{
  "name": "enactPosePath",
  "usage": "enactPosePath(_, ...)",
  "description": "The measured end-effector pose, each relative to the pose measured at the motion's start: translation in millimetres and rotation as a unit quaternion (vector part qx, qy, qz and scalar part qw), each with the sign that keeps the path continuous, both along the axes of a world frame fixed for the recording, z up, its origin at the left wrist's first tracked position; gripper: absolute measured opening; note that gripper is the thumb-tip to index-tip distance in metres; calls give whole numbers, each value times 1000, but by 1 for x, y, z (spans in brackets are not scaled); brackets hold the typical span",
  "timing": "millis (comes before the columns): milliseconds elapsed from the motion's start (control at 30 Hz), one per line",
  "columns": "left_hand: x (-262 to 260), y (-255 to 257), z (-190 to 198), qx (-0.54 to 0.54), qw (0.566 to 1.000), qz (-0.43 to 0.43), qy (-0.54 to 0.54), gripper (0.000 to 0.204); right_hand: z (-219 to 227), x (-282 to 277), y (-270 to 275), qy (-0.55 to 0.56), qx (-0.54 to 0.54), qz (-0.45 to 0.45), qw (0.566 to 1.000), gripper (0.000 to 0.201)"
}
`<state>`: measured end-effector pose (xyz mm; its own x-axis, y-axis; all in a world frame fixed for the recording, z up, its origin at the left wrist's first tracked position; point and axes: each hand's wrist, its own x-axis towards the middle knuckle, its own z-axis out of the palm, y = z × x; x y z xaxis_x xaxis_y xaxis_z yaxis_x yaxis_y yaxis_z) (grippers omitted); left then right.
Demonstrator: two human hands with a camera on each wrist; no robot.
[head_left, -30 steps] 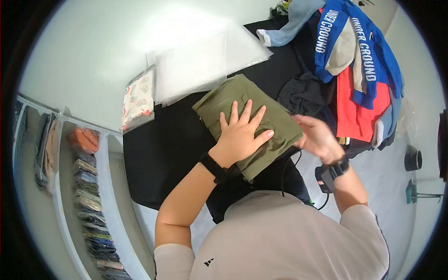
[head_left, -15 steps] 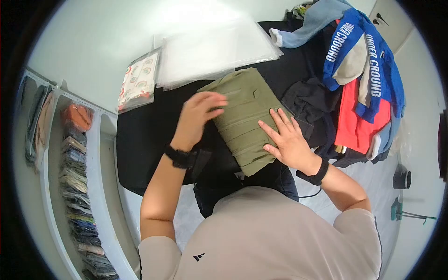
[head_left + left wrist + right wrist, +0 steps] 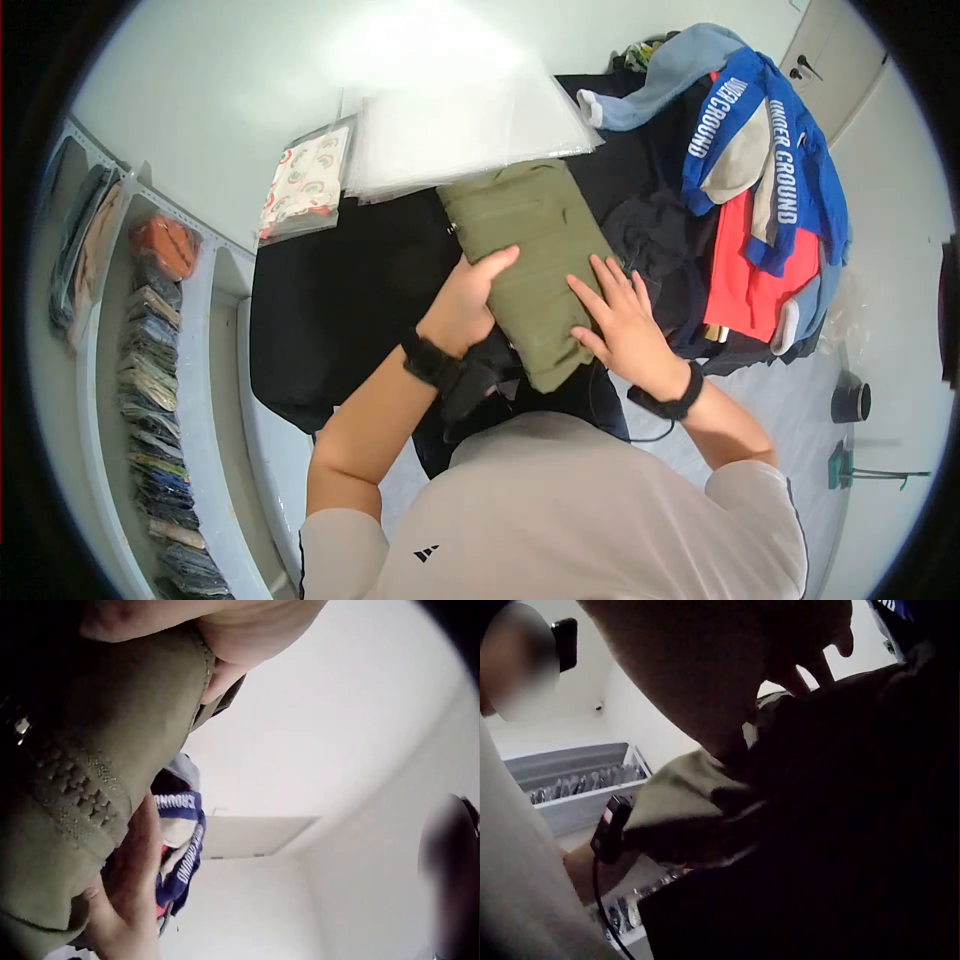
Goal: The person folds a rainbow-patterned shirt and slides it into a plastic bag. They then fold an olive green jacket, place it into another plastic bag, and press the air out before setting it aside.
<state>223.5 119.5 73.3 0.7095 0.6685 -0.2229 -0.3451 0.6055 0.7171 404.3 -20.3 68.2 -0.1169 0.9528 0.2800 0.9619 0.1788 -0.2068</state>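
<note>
While left fingers (image 3: 496,263) grip the folded, rumpled olive garment (image 3: 543,222), right fingers (image 3: 609,282) rest outstretched.

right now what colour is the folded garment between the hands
The folded garment is olive green; it shows best in the head view.

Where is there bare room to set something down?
Bare: the left part of the black table, bordered by the bagged patterned garment and clear plastic sheets on the far side and the folded green garment on the right. Crowded: right of the green garment, where dark cloth, a blue top and red cloth lie.
</note>
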Motion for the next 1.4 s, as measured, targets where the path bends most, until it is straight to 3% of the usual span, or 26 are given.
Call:
enactPosePath(67,-4,-23,33,118,993,13,-11,39,20,-5,-11,22,-5,-11,1000,63)
enactPosePath(133,-9,-39,55,153,987,48,-1,40,32,-9,-18,98,46,10,994,63)
enactPosePath(233,-23,-56,79,407,889,98,187,45,38,-15,-10,106,95,45,989,63)
enactPosePath(267,-29,-58,81,409,888,99,186,45,39,-15,-5,115,119,66,984,64)
enactPosePath(333,-39,-58,84,655,716,100,218,49,20,-3,5,130,45,129,982,58)
enactPosePath(367,-41,-58,93,746,622,110,209,52,14,-7,14,508,-79,96,852,47)
enactPosePath(400,-42,-55,89,746,622,110,210,52,8,1,22,508,-80,97,852,47)
enactPosePath(467,-44,-46,66,891,366,93,253,43,-3,34,37,621,-167,96,760,44)
enactPosePath(533,-50,-48,29,884,377,44,274,49,-14,64,59,716,-250,90,646,42)
enactPosePath(567,-54,-48,9,858,409,-28,308,56,-19,73,76,702,-348,13,622,51)
enactPosePath(600,-58,-51,3,825,439,-100,340,63,-11,66,85,759,-388,-82,517,63)
enactPosePath(633,-63,-55,1,801,461,-145,352,76,-15,71,90,761,-413,-46,498,63)
enactPosePath(667,-63,-57,1,800,464,-145,352,76,-14,73,95,762,-436,-9,479,63)
enactPosePath(733,-61,-62,-1,785,466,-135,385,80,-8,77,102,726,-478,-34,493,65)
enactPosePath(800,-58,-62,-2,781,477,-127,383,80,15,73,107,601,-531,-66,594,57)
enactPosePath(900,-55,-61,-3,772,492,-123,384,79,32,83,125,526,-603,33,599,61)
enactPosePath(1000,-56,-60,-4,766,502,-131,379,78,33,75,141,444,-638,48,628,65)
enactPosePath(1033,-56,-59,-5,766,507,-130,375,77,23,78,151,414,-648,10,639,65)
enactPosePath(1067,-56,-58,-5,768,504,-126,375,77,21,71,152,442,-660,25,607,64)
enactPosePath(1167,-58,-57,-6,757,522,-145,366,74,19,50,155,446,-661,58,601,57)
enactPosePath(1300,-61,-55,0,741,544,-172,354,70,16,42,144,513,-650,57,557,47)
enactPosePath(1333,-63,-51,2,743,542,-168,355,70,17,42,140,517,-634,34,574,46)
enactPosePath(1400,-67,-38,12,721,601,-208,274,60,18,42,127,529,-588,15,612,46)
